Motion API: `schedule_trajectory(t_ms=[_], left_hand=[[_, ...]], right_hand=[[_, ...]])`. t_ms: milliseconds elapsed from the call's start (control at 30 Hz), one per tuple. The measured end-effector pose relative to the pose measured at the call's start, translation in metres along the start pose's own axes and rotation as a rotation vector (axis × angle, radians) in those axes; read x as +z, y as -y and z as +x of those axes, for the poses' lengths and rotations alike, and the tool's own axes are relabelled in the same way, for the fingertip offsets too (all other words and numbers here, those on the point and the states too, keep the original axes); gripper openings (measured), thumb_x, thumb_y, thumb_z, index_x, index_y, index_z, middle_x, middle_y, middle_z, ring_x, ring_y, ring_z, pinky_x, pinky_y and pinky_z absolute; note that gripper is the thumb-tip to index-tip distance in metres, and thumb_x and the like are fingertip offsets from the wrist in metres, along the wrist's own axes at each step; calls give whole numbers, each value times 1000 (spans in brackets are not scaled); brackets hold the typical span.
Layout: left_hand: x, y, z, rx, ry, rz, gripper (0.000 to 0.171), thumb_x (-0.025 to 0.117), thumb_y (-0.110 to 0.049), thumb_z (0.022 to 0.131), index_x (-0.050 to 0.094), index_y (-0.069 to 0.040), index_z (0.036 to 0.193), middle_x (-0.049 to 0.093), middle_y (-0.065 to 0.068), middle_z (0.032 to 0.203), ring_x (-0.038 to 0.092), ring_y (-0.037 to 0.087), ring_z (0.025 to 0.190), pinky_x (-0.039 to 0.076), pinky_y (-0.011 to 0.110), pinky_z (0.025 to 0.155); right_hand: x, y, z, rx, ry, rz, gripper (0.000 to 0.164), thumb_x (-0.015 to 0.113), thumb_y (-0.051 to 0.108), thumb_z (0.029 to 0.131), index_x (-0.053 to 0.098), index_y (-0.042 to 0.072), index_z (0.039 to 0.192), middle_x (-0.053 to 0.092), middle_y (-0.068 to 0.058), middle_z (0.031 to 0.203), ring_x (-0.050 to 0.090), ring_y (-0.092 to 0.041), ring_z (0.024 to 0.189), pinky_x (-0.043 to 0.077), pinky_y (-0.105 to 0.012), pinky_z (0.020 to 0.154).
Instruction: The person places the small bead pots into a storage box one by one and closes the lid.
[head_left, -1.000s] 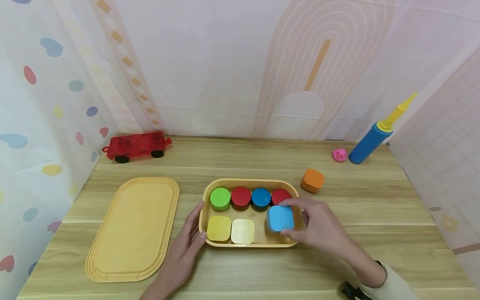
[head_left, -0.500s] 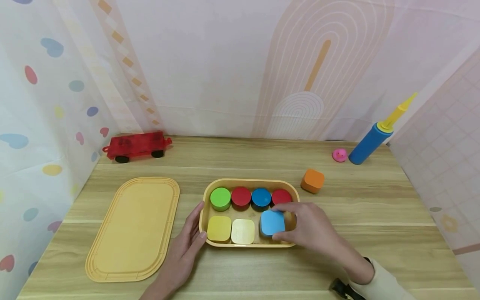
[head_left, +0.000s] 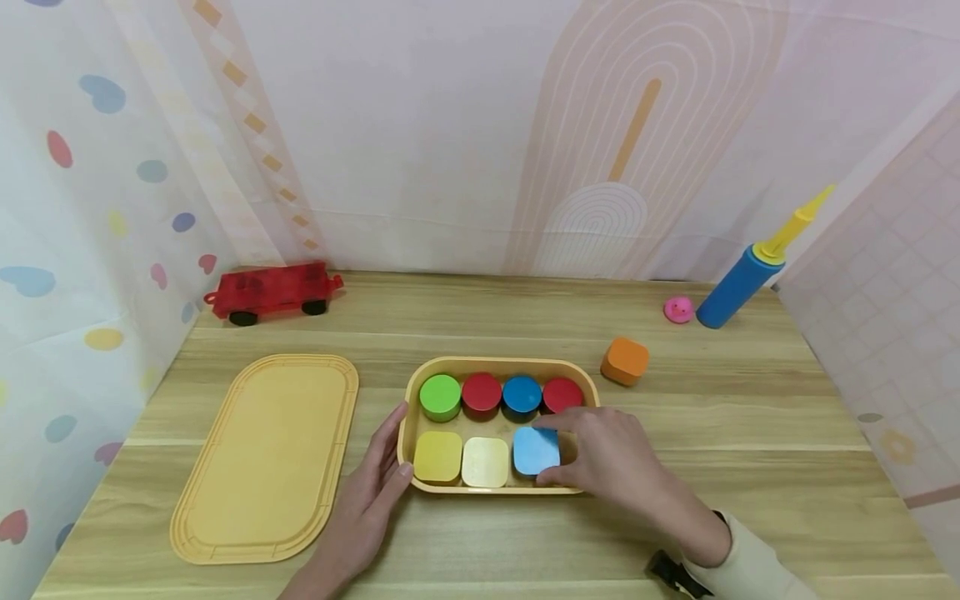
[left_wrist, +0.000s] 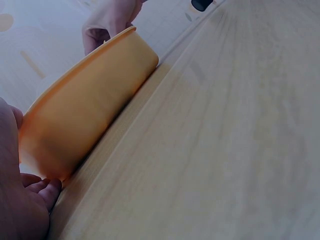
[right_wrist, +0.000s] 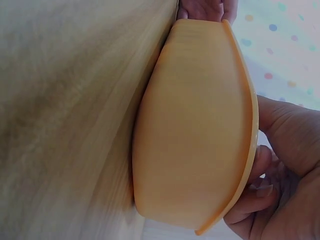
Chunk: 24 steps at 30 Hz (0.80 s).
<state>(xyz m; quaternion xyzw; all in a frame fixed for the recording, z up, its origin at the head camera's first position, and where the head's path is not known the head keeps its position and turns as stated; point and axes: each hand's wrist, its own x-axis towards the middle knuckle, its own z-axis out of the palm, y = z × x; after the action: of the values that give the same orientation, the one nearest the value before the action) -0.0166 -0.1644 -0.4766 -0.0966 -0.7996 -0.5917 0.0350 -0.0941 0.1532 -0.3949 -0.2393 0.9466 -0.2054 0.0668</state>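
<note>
In the head view a pale yellow box [head_left: 480, 362] stands on the table. My right hand [head_left: 618, 458] pinches a light blue rounded-square block [head_left: 536, 452] inside it, thumb in front and a finger behind. That block is beside a cream block [head_left: 485, 462], left of which sits a yellow block [head_left: 438, 457]. Along the back row are a green round block [head_left: 440, 397], a red one [head_left: 482, 395], a blue one [head_left: 522, 397] and another red one [head_left: 562, 394]. My left hand [head_left: 363, 504] holds the box's left end. Both wrist views show mostly the box's outer wall [right_wrist: 195, 120].
A yellow lid [head_left: 266, 458] lies flat at left. An orange block [head_left: 625, 361] sits behind the box to the right. At the back stand a red toy wagon [head_left: 273, 292], a pink duck [head_left: 678, 310] and a blue and yellow pump [head_left: 738, 287].
My right hand has moved left and slightly toward me with the light blue block, bringing it down beside the cream block. The left hand and box have stayed put.
</note>
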Motion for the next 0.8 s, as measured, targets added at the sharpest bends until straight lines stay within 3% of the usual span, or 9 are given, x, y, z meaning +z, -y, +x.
schedule_trajectory(t_ms=[167, 233, 467, 800], left_hand=[[0, 0, 0, 3, 1, 0, 65, 53, -13, 118, 29, -28, 177, 33, 15, 180, 36, 13, 159, 32, 14, 125], [0, 0, 0, 2, 0, 1, 65, 53, -13, 118, 30, -28, 177, 33, 15, 180, 36, 14, 159, 32, 14, 124], [-1, -1, 0, -1, 2, 1, 65, 53, -14, 118, 30, -28, 177, 33, 15, 180, 37, 19, 160, 33, 14, 124], [-1, 0, 0, 9, 1, 10, 66, 54, -13, 118, 29, -27, 177, 34, 16, 179, 38, 23, 159, 34, 14, 124]], right_hand=[[2, 0, 0, 2, -21, -18, 59, 107, 45, 70, 88, 23, 122, 72, 11, 81, 44, -6, 62, 36, -23, 51], [2, -1, 0, -5, -27, -22, 59, 106, 46, 71, 88, 23, 121, 77, 12, 89, 45, -5, 63, 38, -22, 50], [1, -4, -2, -57, -9, 1, 56, 103, 44, 76, 87, 21, 125, 57, 17, 70, 44, 1, 61, 33, -20, 51], [0, -1, -4, -53, 21, 71, 47, 101, 35, 83, 86, 19, 125, 59, 20, 72, 48, 3, 63, 39, -21, 54]])
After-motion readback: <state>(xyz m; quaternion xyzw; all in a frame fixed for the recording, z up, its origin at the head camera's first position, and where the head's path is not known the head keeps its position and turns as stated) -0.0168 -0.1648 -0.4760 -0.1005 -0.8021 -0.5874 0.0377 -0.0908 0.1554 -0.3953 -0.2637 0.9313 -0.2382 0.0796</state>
